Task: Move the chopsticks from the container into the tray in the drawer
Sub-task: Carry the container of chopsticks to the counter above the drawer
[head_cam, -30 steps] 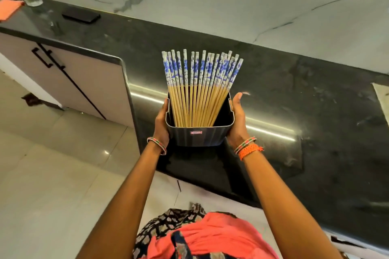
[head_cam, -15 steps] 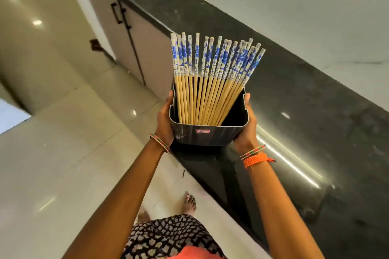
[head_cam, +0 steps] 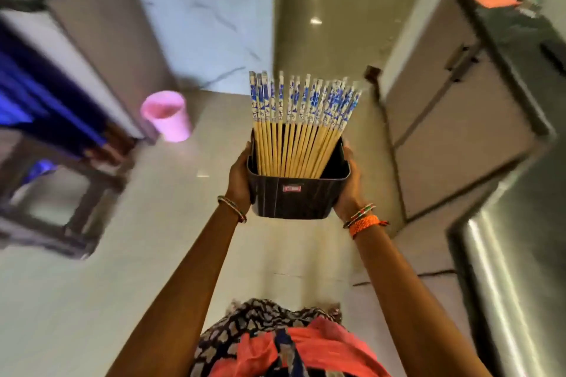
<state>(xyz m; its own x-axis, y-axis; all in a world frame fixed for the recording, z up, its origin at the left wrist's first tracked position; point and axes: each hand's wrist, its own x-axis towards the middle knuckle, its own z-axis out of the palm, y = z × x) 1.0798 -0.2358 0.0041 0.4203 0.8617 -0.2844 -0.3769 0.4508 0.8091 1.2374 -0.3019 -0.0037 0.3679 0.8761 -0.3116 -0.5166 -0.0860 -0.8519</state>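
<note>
Over pale floor [head_cam: 153, 254], blue-patterned bamboo chopsticks [head_cam: 300, 128] fan from black container [head_cam: 294, 196].

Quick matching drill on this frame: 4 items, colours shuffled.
Items:
1. container
2. bucket
3. chopsticks
4. right wristband

Colours:
A. pink
B. orange
C. black
D. tan shafts, blue-and-white tops

Pairs: 1-C, 2-A, 3-D, 4-B
</note>
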